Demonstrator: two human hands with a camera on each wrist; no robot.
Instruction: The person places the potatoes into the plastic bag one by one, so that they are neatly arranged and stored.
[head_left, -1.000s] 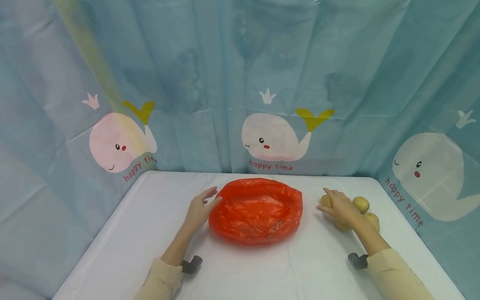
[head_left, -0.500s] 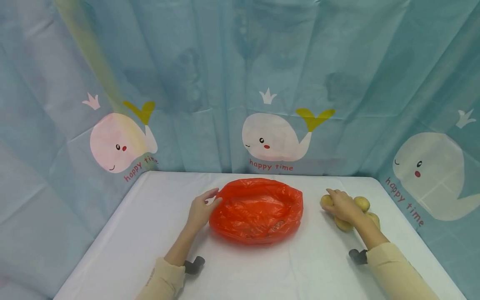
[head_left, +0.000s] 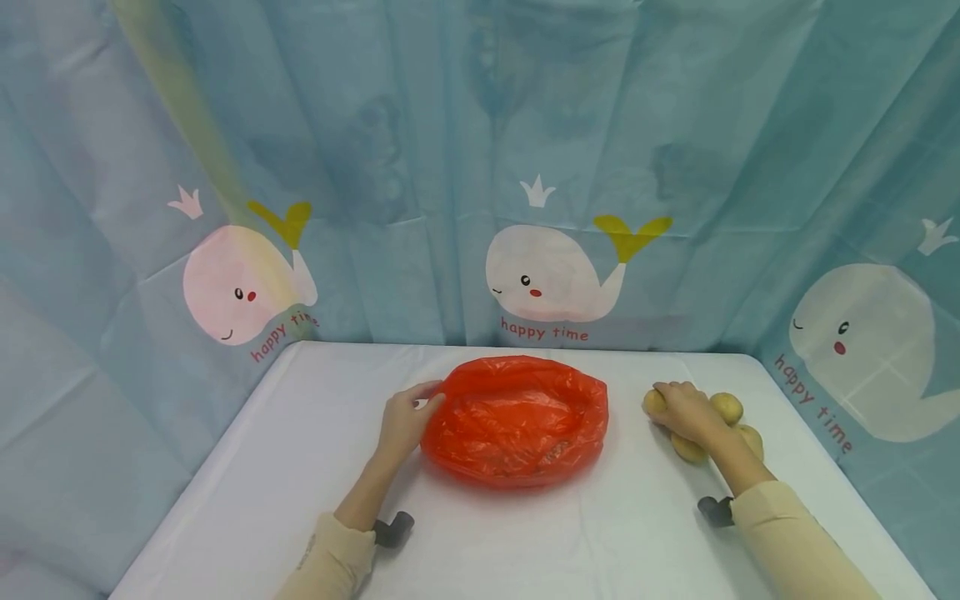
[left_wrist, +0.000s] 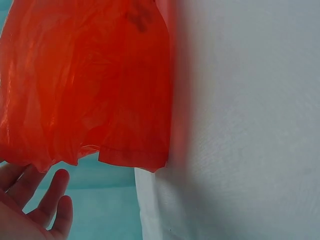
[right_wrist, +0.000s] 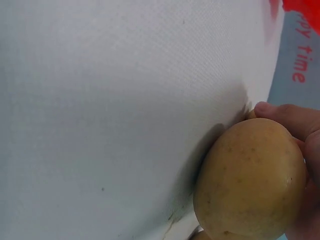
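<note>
A red plastic bag [head_left: 517,421] stands with its mouth spread wide in the middle of the table. My left hand [head_left: 403,421] is at its left rim, thumb and forefinger close together there. In the left wrist view the rim covers some of these fingertips, while other fingers [left_wrist: 62,215] extend below it. My right hand [head_left: 690,412] grips a potato [head_left: 654,404], fingers over its far side. Another potato [right_wrist: 250,180] fills the foreground of the right wrist view and hides most of the held one.
More potatoes lie around the right hand: one behind it [head_left: 726,407], one under the wrist [head_left: 688,450] and one to its right [head_left: 750,442]. A white cloth [head_left: 510,542] covers the table. Behind hangs a blue curtain [head_left: 420,283] with whale prints.
My right thumb and fingers have closed around the potato at the left of the group. The left forefinger has come down closer to the thumb at the bag's rim. The bag stays put.
</note>
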